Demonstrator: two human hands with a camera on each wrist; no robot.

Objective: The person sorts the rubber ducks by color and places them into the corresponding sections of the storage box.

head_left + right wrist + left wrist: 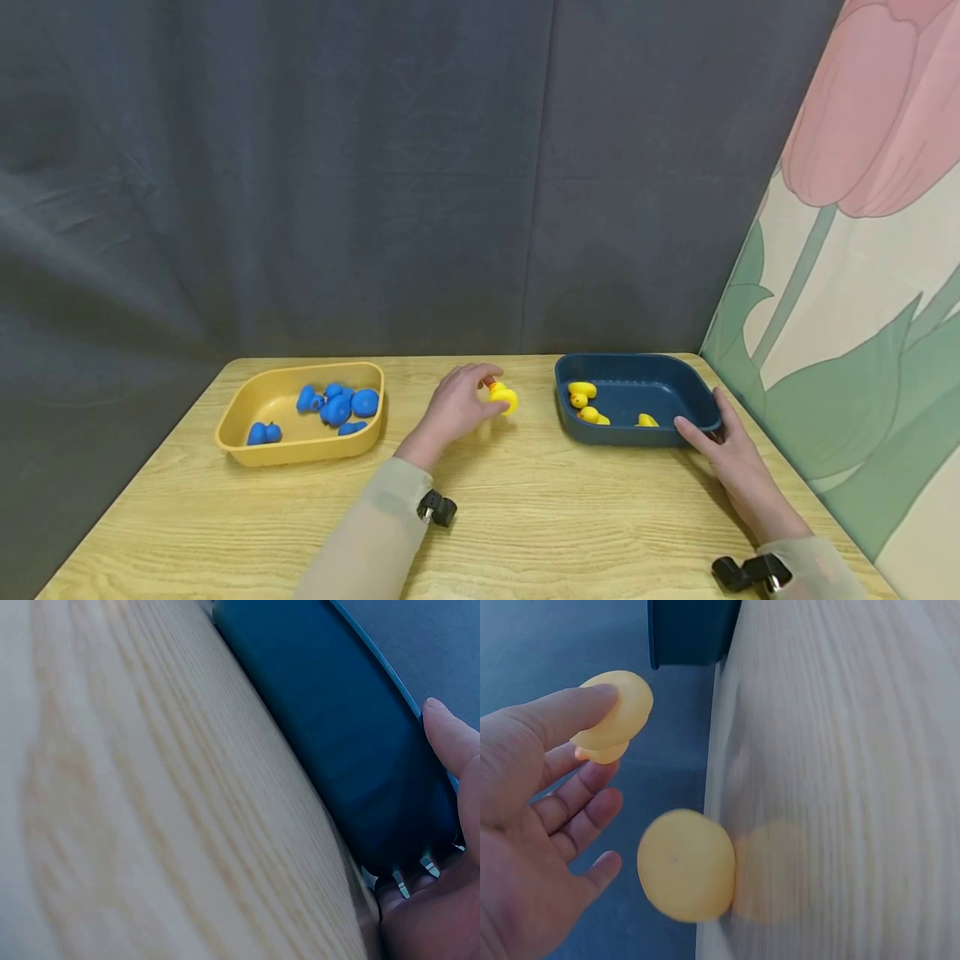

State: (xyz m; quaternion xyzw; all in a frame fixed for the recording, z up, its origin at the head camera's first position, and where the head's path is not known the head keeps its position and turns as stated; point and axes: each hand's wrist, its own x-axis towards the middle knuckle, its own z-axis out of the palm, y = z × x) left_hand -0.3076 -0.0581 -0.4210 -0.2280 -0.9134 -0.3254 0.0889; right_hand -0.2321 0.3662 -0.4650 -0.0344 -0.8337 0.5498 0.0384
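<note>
Four yellow ducks point(582, 390) lie in the blue tray point(633, 371), its near corner gripped by the right hand point(720, 446). Left of the tray, the left hand point(457, 404) pinches another yellow duck point(504, 395) above the table point(540, 508); the yellow tray point(247, 425) of blue ducks point(337, 407) sits farther left.

**Wooden table, 2 trays, 1 duck out on the boards**

We're looking at a light wooden table point(525, 508) with a clear grain, running up to a dark grey curtain at the back. On its left side sits a yellow tray point(247, 440), flat on the wood. Over on the right, near the far corner, a dark blue tray point(637, 367) rests on the surface too. Between the 2 trays, well apart from the yellow one and nearer the blue, a yellow rubber duck point(504, 397) is down at the tabletop; whether it fully rests there is hard to tell.
</note>
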